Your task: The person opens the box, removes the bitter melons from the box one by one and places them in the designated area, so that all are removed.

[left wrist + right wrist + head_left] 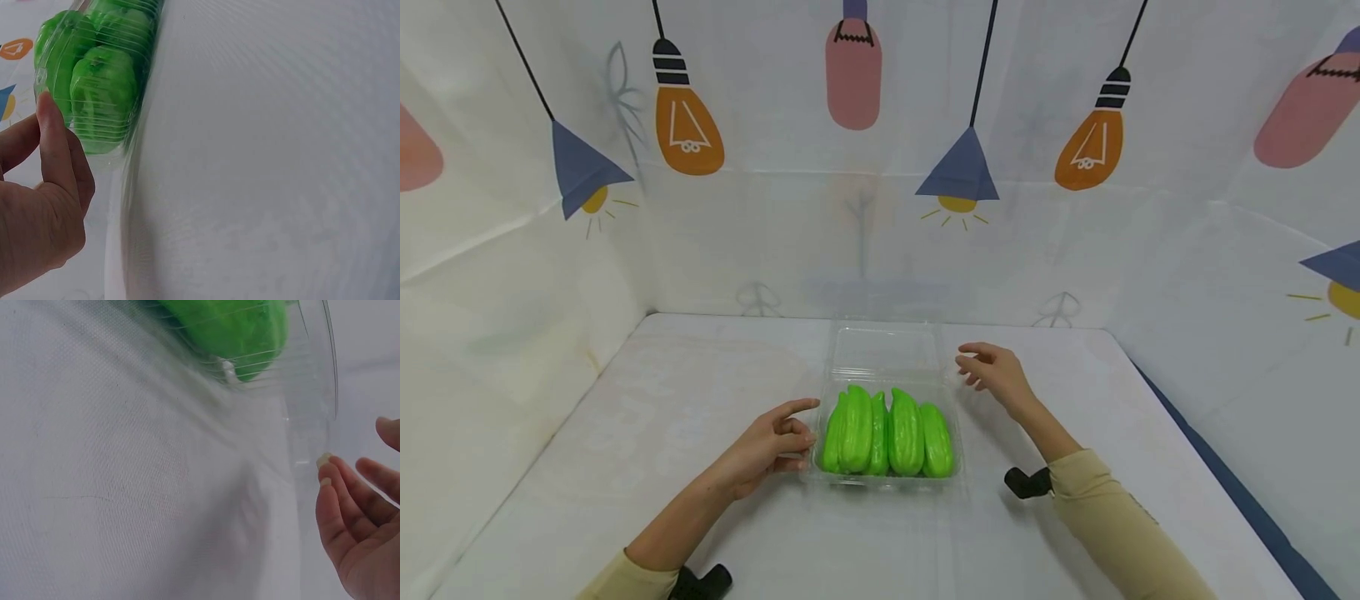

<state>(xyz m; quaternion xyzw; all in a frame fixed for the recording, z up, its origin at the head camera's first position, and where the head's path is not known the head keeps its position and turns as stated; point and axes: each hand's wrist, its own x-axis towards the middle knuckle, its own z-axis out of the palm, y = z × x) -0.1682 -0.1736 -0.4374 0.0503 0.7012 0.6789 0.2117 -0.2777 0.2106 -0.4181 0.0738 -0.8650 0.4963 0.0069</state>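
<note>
A clear plastic clamshell box sits on the white table with its transparent lid raised at the far side. Several glossy green, ridged, elongated vegetables, pepper-like in shape, lie side by side in it; their exact kind is unclear. At the box's left rim is my left hand, its index finger stretched out and its fingertips at the edge. In the left wrist view a fingertip meets the clear wall. My right hand hovers right of the lid, fingers loosely bent, holding nothing and apart from the box.
The white tabletop spreads around the box. White fabric walls printed with lamps and bulbs stand behind and at both sides. A black wrist device shows at the right sleeve, another at the left.
</note>
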